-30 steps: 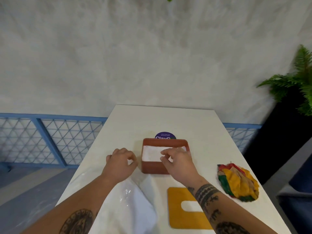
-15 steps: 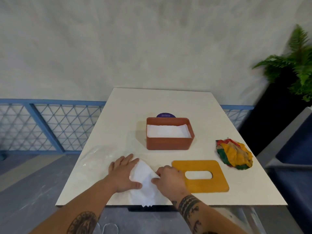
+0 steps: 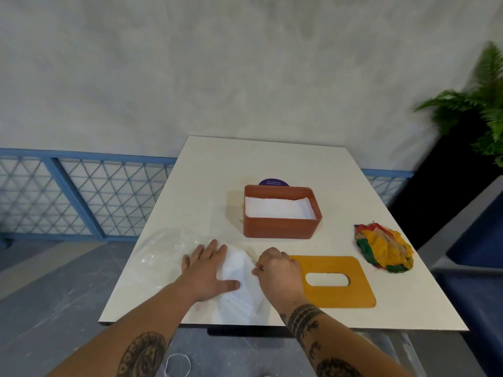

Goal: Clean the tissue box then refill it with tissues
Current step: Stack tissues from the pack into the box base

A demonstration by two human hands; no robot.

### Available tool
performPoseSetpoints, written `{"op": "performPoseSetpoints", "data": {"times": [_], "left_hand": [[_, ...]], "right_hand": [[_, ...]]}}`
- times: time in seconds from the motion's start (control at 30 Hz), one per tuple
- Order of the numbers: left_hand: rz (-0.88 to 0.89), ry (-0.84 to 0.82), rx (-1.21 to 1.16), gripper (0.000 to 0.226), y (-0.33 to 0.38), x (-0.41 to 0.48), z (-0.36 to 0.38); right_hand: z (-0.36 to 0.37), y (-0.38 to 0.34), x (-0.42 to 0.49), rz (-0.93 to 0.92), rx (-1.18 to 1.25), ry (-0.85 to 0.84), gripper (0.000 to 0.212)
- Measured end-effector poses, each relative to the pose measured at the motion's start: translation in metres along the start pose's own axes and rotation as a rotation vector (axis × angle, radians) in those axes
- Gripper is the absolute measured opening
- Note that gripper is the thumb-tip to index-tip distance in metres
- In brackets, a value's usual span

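The brown tissue box stands open in the middle of the white table, with white tissues lying inside it. Its yellow lid with an oval slot lies flat near the front edge. A stack of white tissues in clear plastic wrap lies at the front left. My left hand presses flat on the stack with straight fingers. My right hand sits at the stack's right edge, fingers curled and pinching the tissues.
A crumpled red, yellow and green cloth lies at the table's right side. A purple round sticker shows behind the box. A black planter with a fern stands at the right, a blue mesh railing at the left.
Both hands left the box and came back to the tissue stack at the front edge. My left hand now lies flat on it while the right pinches its edge.
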State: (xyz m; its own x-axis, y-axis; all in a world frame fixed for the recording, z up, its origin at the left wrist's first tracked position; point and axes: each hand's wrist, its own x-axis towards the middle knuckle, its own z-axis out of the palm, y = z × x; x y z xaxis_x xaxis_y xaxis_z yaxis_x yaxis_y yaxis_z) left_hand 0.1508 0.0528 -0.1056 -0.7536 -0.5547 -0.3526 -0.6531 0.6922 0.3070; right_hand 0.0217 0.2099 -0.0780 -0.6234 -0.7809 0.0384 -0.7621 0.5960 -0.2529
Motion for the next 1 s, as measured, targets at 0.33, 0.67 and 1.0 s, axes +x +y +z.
{"op": "performPoseSetpoints", "data": {"times": [0.33, 0.67, 1.0], "left_hand": [[-0.005, -0.011, -0.01, 0.112, 0.001, -0.001, -0.004], [-0.022, 0.029, -0.173, 0.072, 0.009, -0.005, -0.017], [0.42, 0.093, -0.208, 0.114, 0.02, -0.023, -0.039]], "right_hand": [[-0.01, -0.003, 0.007, 0.159, 0.102, -0.205, 0.021], [-0.047, 0.003, 0.024, 0.403, 0.787, -0.153, 0.014], [-0.075, 0.001, 0.038, 0.643, 1.307, -0.229, 0.007]]}}
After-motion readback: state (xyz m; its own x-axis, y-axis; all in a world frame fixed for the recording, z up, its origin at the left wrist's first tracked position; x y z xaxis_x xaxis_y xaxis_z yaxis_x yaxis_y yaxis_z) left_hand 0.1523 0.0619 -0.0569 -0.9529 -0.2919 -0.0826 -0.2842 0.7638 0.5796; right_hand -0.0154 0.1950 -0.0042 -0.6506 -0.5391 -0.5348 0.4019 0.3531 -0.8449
